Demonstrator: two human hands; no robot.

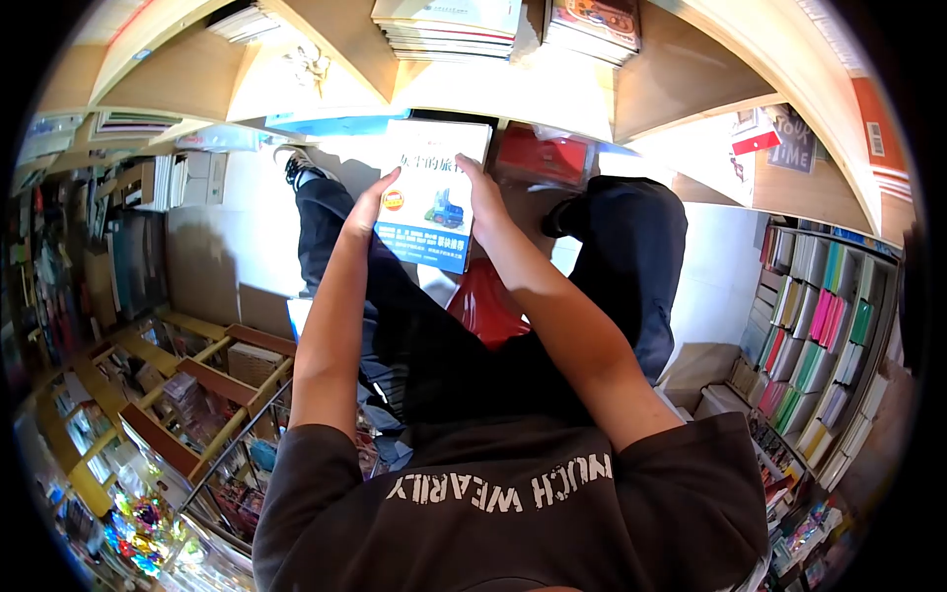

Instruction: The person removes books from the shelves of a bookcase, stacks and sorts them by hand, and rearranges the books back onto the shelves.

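White and blue, the book (419, 205) lies between our left hand (368, 209) and right hand (484, 201), near side of the far shelf (681, 74). Our thumbs press its cover, fingers gripping the edges, their tips hidden; light, even pressure should spare the cover.

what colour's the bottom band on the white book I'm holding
The printed band is blue, best in the head view.

Book (422, 202) — title's end partly hidden by the right hand (481, 197)
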